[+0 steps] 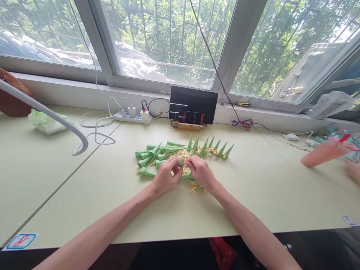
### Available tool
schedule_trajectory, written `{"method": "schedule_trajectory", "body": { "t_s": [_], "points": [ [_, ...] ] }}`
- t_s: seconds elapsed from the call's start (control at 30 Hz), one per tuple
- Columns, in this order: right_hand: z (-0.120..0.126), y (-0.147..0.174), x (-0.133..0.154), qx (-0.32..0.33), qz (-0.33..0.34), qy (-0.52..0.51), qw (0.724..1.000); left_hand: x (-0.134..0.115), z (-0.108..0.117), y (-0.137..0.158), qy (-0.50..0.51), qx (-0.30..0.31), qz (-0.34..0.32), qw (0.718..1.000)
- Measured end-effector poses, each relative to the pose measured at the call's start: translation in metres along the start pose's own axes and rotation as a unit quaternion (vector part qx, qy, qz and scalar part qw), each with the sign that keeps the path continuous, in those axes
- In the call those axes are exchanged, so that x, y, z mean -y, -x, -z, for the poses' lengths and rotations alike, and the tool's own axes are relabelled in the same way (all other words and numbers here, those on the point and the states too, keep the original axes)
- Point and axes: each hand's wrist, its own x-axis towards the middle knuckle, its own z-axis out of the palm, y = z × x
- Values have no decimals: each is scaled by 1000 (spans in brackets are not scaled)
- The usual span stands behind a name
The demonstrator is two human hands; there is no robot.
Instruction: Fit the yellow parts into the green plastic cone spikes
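Rightward the tabletop [267, 187] gives passage, but upright green cones [217, 145] bar the way ahead.

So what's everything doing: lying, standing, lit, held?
Left hand, holding a green plastic cone
Right hand, pinched beside that cone, contents unclear
Curved row of green cones, standing
Green cones leftward, lying piled
Small yellow plastic pieces, scattered
Black rectangular phone, screen lit
White plastic power strip, plugs inserted

Head view forward, down over table [174, 217]
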Motion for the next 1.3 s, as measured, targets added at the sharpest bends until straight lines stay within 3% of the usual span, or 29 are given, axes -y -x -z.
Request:
{"method": "schedule_trajectory", "body": {
  "t_s": [0.5,0.7,1.0,1.3],
  "points": [
    [-2,0,2,15,-2,62,998,-2,2,-1,-14,-7,-29,999],
    [-1,1,4,9,-12,31,999,-3,1,-2,-8,-7,-1,1000],
    [2,2,5,-8,16,-22,1000,-4,5,-7,25,-42,91,995],
    [-2,1,0,-23,15,-25,999,-4,5,-6,39,-34,88,995]
  ]
}}
